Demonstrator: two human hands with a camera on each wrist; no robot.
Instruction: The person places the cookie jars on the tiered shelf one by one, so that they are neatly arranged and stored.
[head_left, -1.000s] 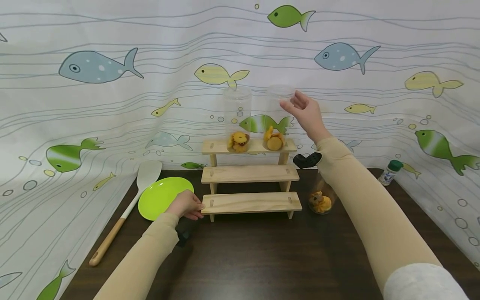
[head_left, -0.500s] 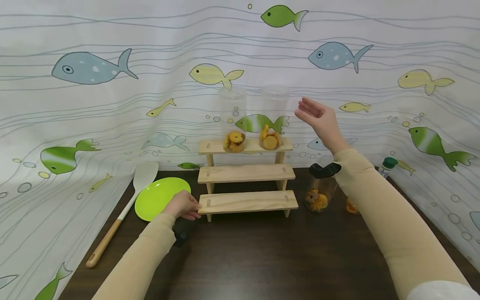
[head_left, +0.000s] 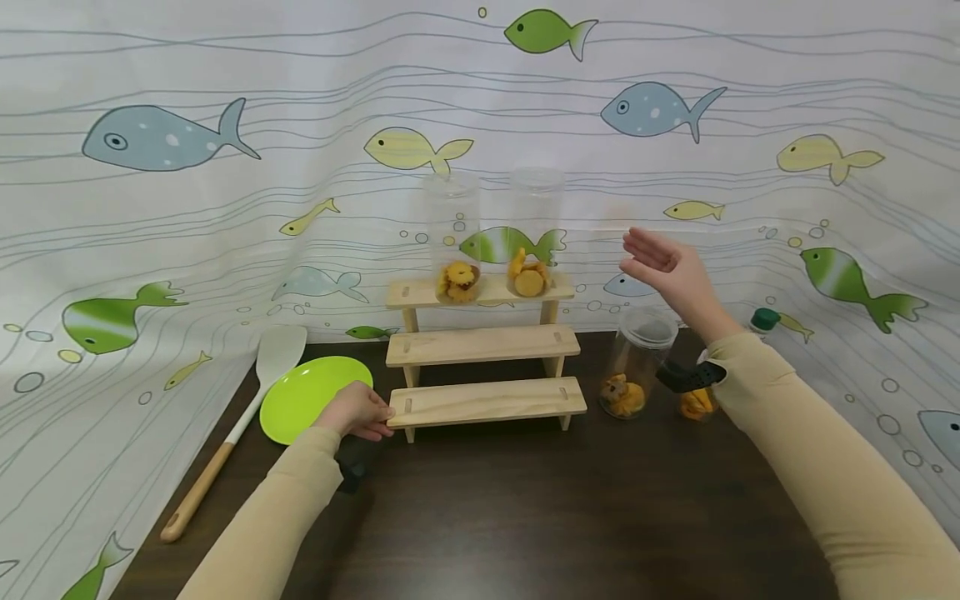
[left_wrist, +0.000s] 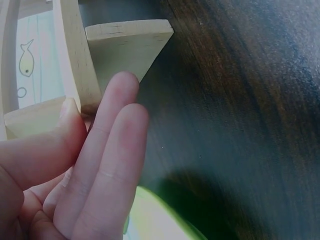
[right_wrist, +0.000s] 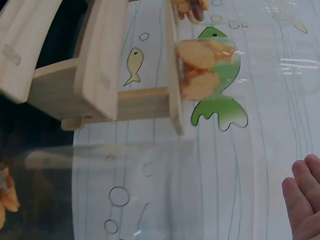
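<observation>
- A fish-print backdrop [head_left: 300, 67] is hanging behind and along both sides.
- A dark wood-grain table [head_left: 487, 517] is shining toward the front.
- A three-tier wooden rack [head_left: 483, 343] is standing mid-table.
- A spatula [head_left: 232, 433] is lying left, beside a lime plate [head_left: 307, 392].
- Two clear jars [head_left: 453, 225] are standing on the top tier; a third jar [head_left: 637, 358] is standing right of the rack.
- The left hand [head_left: 355, 411] is pinching the lowest tier's left end.
- The right hand [head_left: 671, 271] is hovering beyond the top-tier jars — released, fingers extending.
- A green-capped bottle [head_left: 765, 318] is standing far right — mostly hidden, lettering unreadable.
</observation>
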